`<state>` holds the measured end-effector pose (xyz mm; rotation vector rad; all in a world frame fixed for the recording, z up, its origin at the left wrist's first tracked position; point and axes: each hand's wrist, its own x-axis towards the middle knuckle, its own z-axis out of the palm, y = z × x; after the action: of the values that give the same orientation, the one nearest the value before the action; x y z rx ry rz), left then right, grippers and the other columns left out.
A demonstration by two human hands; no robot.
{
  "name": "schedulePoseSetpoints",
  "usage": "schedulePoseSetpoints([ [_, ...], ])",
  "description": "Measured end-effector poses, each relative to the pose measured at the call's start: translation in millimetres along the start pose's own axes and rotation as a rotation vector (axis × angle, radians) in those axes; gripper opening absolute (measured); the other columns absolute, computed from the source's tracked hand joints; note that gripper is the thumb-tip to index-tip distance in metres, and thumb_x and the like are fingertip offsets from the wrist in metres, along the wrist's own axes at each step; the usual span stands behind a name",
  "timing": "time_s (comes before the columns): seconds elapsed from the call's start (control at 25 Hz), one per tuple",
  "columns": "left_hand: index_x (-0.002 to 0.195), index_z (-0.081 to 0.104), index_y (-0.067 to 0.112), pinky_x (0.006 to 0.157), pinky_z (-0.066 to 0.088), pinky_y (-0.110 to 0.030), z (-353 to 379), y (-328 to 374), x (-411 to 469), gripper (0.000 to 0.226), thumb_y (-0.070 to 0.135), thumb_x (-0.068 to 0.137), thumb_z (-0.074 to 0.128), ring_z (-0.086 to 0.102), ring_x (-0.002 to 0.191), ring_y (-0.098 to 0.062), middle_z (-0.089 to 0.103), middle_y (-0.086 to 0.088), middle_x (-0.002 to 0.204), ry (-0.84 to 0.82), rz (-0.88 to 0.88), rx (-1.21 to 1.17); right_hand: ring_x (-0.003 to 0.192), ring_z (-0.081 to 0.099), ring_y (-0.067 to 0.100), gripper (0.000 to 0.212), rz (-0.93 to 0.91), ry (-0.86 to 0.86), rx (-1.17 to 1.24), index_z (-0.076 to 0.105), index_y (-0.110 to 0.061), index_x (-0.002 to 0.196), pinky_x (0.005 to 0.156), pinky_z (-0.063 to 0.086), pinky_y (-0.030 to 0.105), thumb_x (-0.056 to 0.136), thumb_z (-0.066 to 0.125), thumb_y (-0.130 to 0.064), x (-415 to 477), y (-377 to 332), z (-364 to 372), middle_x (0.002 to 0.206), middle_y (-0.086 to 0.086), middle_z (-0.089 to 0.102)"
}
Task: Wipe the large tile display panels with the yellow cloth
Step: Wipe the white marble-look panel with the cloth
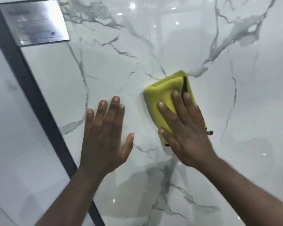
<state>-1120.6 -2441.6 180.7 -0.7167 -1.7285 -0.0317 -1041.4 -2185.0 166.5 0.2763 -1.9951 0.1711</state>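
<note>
The right hand (186,128), fingers straight, is pressing the folded cloth (165,93) flat on the panel (153,46); the left hand (104,132) is lying spread beside it, holding nothing (plate (34,22) text unreadable).

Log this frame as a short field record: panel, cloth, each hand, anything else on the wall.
panel: glossy white tile panel with grey veins, lights reflected in it
cloth: yellow cloth, folded, flat against the panel
right: right hand presses the cloth with straight, spread fingers
left: left hand flat on the bare panel, left of the cloth, not touching it
frame: dark frame strip along the panel's left edge
plate: metal label plate at top left, text blurred
</note>
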Motion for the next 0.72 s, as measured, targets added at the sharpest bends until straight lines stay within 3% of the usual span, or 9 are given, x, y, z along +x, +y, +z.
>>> schedulePoseSetpoints([
  [0.08,0.167,0.036,0.001,0.133,0.016,-0.066,8.7,25.4,18.8,0.083,0.047,0.104,0.064,0.022,0.165,-0.038,0.028,-0.019,0.177,0.032,-0.025,-0.015,0.166,0.000,0.031,0.071,0.084,0.104,0.040,0.022,-0.024,0.169,0.131,0.010,0.056,0.107,0.056,-0.033,5.5,46.1,-20.5,0.179,0.009,0.003],
  [0.2,0.166,0.042,0.005,0.134,0.016,-0.061,19.4,70.4,52.4,0.078,0.044,0.103,0.065,0.023,0.164,-0.038,0.030,-0.018,0.176,0.085,0.053,-0.001,0.165,-0.011,0.029,0.078,0.654,0.268,0.153,0.009,-0.025,0.171,0.132,0.003,0.053,0.106,0.048,-0.043,-11.0,86.0,-29.7,0.178,0.010,-0.010],
  [0.24,0.165,0.045,0.006,0.134,0.017,-0.060,22.1,86.4,66.4,0.075,0.043,0.102,0.065,0.024,0.164,-0.037,0.031,-0.017,0.176,0.098,0.077,-0.014,0.164,-0.015,0.030,0.080,0.662,0.207,0.110,0.004,-0.028,0.171,0.132,0.003,0.055,0.106,0.047,-0.045,-21.4,87.5,-29.4,0.177,0.008,-0.016],
  [0.32,0.162,0.050,0.007,0.133,0.021,-0.061,27.5,116.3,95.4,0.070,0.040,0.102,0.065,0.027,0.163,-0.036,0.034,-0.017,0.175,0.114,0.096,-0.035,0.165,-0.014,0.030,0.078,0.326,0.041,0.071,0.008,-0.031,0.171,0.132,0.005,0.056,0.108,0.052,-0.041,-31.5,102.1,-40.5,0.178,0.005,-0.015],
  [0.4,0.159,0.053,0.006,0.133,0.022,-0.062,31.8,143.2,120.7,0.066,0.038,0.103,0.064,0.030,0.162,-0.036,0.036,-0.016,0.174,0.129,0.105,-0.047,0.166,-0.004,0.028,0.074,0.158,0.096,0.071,0.022,-0.026,0.170,0.132,0.010,0.054,0.106,0.058,-0.035,-18.6,145.8,-68.3,0.179,0.005,-0.004],
  [0.52,0.157,0.055,0.005,0.133,0.020,-0.061,38.8,182.2,157.8,0.064,0.035,0.102,0.064,0.032,0.162,-0.035,0.037,-0.017,0.174,0.142,0.158,-0.085,0.166,-0.008,0.021,0.079,0.682,0.335,0.221,0.014,-0.028,0.171,0.133,0.005,0.051,0.104,0.055,-0.037,-23.2,203.0,-84.2,0.179,-0.001,-0.009],
  [0.56,0.157,0.055,0.005,0.133,0.020,-0.061,41.9,196.1,170.6,0.064,0.035,0.102,0.064,0.033,0.162,-0.035,0.037,-0.017,0.174,0.146,0.186,-0.093,0.165,-0.011,0.022,0.080,0.802,0.322,0.217,0.008,-0.029,0.171,0.133,0.003,0.052,0.105,0.051,-0.040,-35.7,208.5,-81.9,0.178,0.000,-0.014],
  [0.6,0.158,0.054,0.005,0.134,0.020,-0.061,46.2,210.1,182.5,0.064,0.034,0.102,0.063,0.033,0.162,-0.035,0.037,-0.016,0.174,0.152,0.213,-0.106,0.165,-0.014,0.025,0.080,0.787,0.269,0.158,0.005,-0.029,0.171,0.133,0.000,0.051,0.105,0.049,-0.041,-51.3,207.8,-77.2,0.178,0.002,-0.017],
  [0.72,0.159,0.053,0.005,0.132,0.024,-0.063,62.9,244.7,203.7,0.063,0.035,0.104,0.059,0.035,0.162,-0.035,0.037,-0.015,0.174,0.137,0.245,-0.139,0.165,-0.010,0.033,0.077,0.328,0.089,0.093,0.012,-0.023,0.171,0.132,0.002,0.051,0.107,0.054,-0.034,-72.5,226.6,-83.1,0.179,0.007,-0.010],
])
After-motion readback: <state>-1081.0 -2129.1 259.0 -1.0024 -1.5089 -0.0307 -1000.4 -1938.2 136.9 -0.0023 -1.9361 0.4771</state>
